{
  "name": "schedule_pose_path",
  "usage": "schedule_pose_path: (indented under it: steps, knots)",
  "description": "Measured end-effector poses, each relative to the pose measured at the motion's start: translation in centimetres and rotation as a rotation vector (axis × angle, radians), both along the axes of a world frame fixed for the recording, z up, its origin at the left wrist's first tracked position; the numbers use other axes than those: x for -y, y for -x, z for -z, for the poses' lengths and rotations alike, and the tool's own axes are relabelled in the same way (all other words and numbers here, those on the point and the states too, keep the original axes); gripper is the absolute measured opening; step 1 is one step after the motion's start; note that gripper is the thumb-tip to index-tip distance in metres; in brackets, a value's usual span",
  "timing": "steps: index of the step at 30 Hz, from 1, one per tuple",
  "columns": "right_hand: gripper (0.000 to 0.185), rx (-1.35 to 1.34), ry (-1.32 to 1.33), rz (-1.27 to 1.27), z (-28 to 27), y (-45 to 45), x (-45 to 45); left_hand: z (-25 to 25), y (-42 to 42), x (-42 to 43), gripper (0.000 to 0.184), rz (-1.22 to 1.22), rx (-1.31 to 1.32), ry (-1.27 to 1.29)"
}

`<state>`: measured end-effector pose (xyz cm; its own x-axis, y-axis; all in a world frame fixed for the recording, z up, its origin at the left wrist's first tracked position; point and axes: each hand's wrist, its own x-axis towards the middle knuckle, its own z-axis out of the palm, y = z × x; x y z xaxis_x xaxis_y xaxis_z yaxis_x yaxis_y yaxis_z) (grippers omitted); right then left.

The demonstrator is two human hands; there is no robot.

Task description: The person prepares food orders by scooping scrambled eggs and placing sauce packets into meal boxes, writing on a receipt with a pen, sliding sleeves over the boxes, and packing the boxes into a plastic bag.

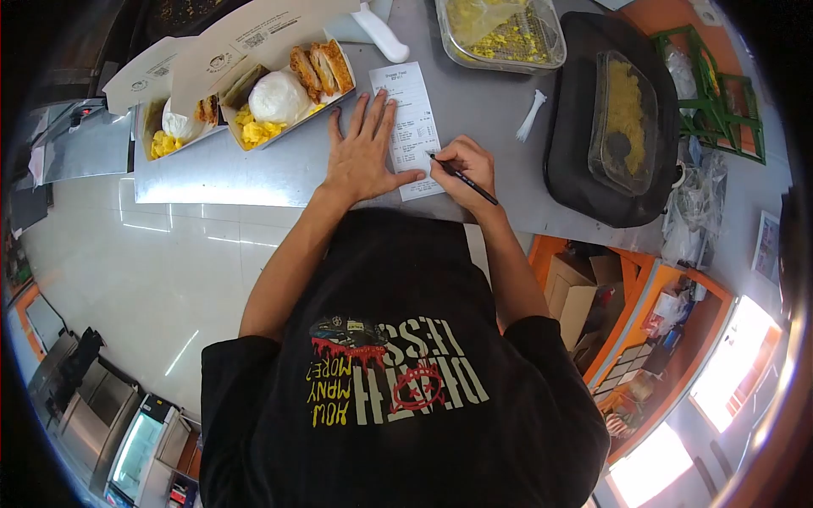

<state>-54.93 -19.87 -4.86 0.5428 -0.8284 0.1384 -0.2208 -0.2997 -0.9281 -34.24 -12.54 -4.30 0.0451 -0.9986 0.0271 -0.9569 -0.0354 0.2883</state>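
Note:
A printed paper receipt [410,118] lies lengthwise on the metal counter. My right hand [466,172] is closed around a black pen [464,179], its tip at the receipt's lower right part. Flat on the counter, fingers spread, my left hand [360,157] rests at the receipt's left side, thumb reaching onto the paper. Just beyond the left fingertips stands an open paper food box [288,127] with a white rice mound [279,97], yellow egg pieces [260,132] and sliced breaded cutlet [322,69]. A second, similar box [174,135] sits to its left.
A white handle [383,35] lies above the receipt. Nearby are a clear tub with yellow food bits [504,34], a bundle of white strips [532,115], a black lidded case [584,110] bearing a clear container [625,123], and a green basket [720,93]. Orange shelving [627,288] stands below.

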Motion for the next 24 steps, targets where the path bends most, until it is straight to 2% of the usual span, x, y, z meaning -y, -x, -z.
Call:
schedule_pose_path:
  steps: [8,11,14,17,20,24]
  knots:
    - [0.012,0.027,-0.031,-0.044,0.7,-0.1,0.4,0.1,-0.1,0.0,0.126,0.007,0.004,-0.024]
    - [0.013,-0.009,-0.017,-0.007,-0.2,-0.1,0.3,0.0,0.0,0.0,0.127,0.001,0.011,-0.045]
    - [0.014,0.038,-0.044,0.143,2.5,0.4,0.1,-0.1,-0.1,0.1,0.128,-0.009,-0.016,-0.049]
    - [0.014,0.054,-0.003,0.043,0.9,0.3,-0.1,0.0,-0.1,0.0,0.128,-0.005,-0.003,-0.047]
    - [0.011,0.043,-0.071,-0.015,0.6,0.3,0.0,-0.1,0.0,0.0,0.128,-0.007,0.0,-0.054]
    - [0.011,0.024,-0.063,-0.028,0.2,0.2,0.1,0.0,0.0,0.0,0.128,-0.005,-0.003,-0.054]
